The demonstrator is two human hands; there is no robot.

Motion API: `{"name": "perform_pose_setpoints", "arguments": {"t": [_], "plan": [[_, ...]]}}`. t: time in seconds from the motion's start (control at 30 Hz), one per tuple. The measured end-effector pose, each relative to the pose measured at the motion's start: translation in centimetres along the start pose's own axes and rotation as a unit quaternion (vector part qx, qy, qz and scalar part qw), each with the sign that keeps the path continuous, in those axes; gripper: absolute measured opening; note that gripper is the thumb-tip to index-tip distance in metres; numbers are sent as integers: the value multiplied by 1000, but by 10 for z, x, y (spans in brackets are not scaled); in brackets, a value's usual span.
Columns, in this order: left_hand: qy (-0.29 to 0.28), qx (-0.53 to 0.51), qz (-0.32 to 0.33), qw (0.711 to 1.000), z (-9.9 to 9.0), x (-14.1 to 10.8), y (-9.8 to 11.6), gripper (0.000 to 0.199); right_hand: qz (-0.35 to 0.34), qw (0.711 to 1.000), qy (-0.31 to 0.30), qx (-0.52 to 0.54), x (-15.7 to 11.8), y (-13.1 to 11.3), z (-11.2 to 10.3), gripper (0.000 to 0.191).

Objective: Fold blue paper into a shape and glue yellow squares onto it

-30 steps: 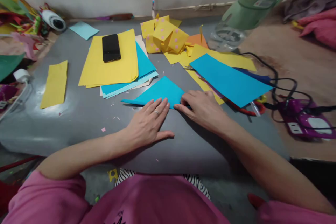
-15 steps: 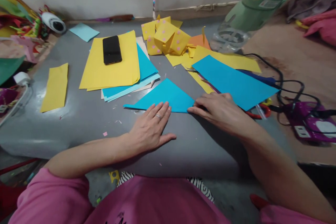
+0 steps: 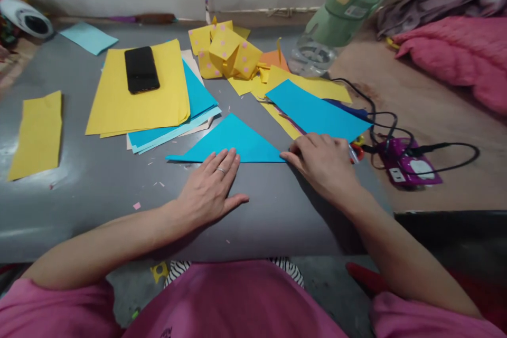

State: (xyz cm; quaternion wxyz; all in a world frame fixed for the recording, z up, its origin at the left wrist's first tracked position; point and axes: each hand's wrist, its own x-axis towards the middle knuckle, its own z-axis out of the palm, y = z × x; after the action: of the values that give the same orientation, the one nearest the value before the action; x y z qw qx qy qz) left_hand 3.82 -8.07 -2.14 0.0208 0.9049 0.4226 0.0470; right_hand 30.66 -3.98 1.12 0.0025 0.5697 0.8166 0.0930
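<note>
A sheet of blue paper point(image 3: 233, 137), folded into a triangle, lies on the grey tabletop with its long folded edge toward me. My left hand point(image 3: 209, 182) rests flat, fingers stretched over the middle of that edge, a ring on one finger. At the triangle's right corner, my right hand point(image 3: 322, 161) has its fingers curled and its thumb against the paper, pinching the corner. Just beyond the right hand is another blue paper piece point(image 3: 317, 111), lying over yellow paper strips point(image 3: 304, 82).
A black phone point(image 3: 141, 69) lies on a stack of yellow sheets point(image 3: 106, 100) at the left. Behind stand folded yellow dotted paper shapes point(image 3: 233, 53) and a green-topped clear container point(image 3: 336, 10). A purple power strip point(image 3: 412, 163) with black cables sits at the right.
The view has swung to the right, so everything appears farther left. Both hands stay at about the same places on the folded paper.
</note>
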Motion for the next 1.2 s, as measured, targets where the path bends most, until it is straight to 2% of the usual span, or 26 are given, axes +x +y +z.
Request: {"name": "perform_pose_setpoints", "arguments": {"t": [0.07,0.13,0.23,0.3,0.43,0.57,0.73,0.93,1.03,1.13,1.2], "plan": [[-5,-1,-1,1000,-1,0,0,85,12,997,71,-17,-10,-11,-4,34],[-1,-1,3,1000,-1,0,-1,85,-49,992,118,12,-18,-28,-7,32],[10,-8,3,1000,2,-1,-2,84,-190,970,123,91,-23,-56,-4,35],[18,-18,0,1000,4,-2,-3,84,-221,961,114,119,-22,-68,2,40],[21,-29,-9,999,7,-1,-2,87,-224,959,127,121,-19,-73,13,43],[-5,-26,-26,999,4,1,0,90,-232,956,147,108,-18,-69,16,42],[-36,-20,-61,997,-2,3,3,88,-227,958,127,118,-17,-67,21,48],[-28,-33,-76,996,-3,0,2,89,-221,960,113,130,-20,-69,23,50],[-25,-38,-97,994,-11,-1,-13,74,-209,963,107,135,-19,-68,21,45],[-12,-54,-160,985,-25,2,-38,43,-196,964,95,152,-11,-66,17,37],[-25,-87,-172,981,-36,7,-53,30,-176,968,79,163,-1,-65,13,33]]}}
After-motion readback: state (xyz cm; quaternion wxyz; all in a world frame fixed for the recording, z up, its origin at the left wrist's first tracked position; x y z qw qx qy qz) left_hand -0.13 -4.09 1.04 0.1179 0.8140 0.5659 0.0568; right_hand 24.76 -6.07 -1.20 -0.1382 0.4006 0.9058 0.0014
